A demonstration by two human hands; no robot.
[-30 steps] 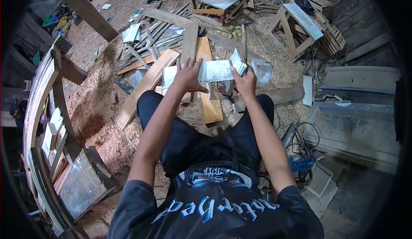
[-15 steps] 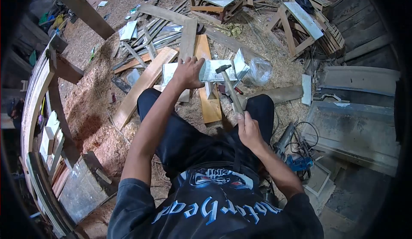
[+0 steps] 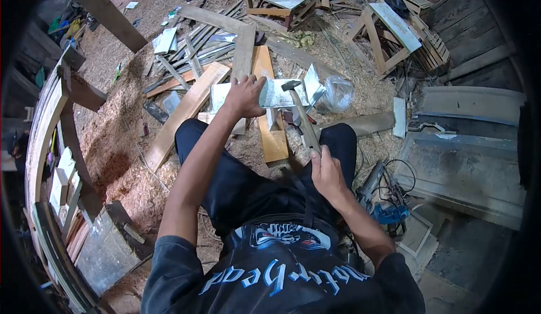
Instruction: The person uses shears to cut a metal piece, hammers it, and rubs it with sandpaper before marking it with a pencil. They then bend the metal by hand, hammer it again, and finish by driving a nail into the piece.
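In front of my knees lies a pale, whitish board (image 3: 277,97) across other planks, with an upright pale piece (image 3: 314,84) at its right end. My left hand (image 3: 245,97) grips this board near its left part, fingers over the far edge and thumb on the near side. The fingers of my right hand (image 3: 327,172) are wrapped round the wooden handle of a hammer (image 3: 304,115). Its dark head overlaps the right part of the board in this view. Under the board runs an orange-brown plank (image 3: 274,143).
Sawdust and shavings cover the floor (image 3: 127,139). A long plank (image 3: 189,114) and a pile of thin strips (image 3: 191,49) lie ahead left. A clear plastic bag (image 3: 339,93) sits right of the board. A blue power tool (image 3: 390,214) with a cord lies by my right knee.
The hammer head has shifted slightly to the left and up over the board. My left hand keeps its grip on the board, and the whole view has shifted a little.
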